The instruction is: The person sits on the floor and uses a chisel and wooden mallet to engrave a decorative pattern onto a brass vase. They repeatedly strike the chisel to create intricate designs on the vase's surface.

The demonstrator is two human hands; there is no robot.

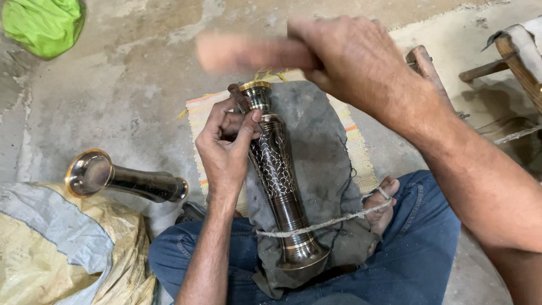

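A tall dark brass vase [279, 181] with an engraved net pattern lies along a grey cloth [322, 147] between my legs, held down near its base by a taut cord [339, 220]. My left hand [226, 147] pinches a thin dark chisel [240, 99] against the vase's neck, just below the golden rim. My right hand [344, 56] is raised above the vase and grips a wooden mallet [243, 53], blurred by motion. The cord runs to my bare foot [381, 203].
A second dark vase [121, 181] with a flared golden mouth lies on the concrete floor at left, beside a yellow-grey sack [56, 254]. A green cloth [42, 22] is top left. A striped mat [197, 118] lies under the grey cloth. Wooden furniture [511, 56] stands at right.
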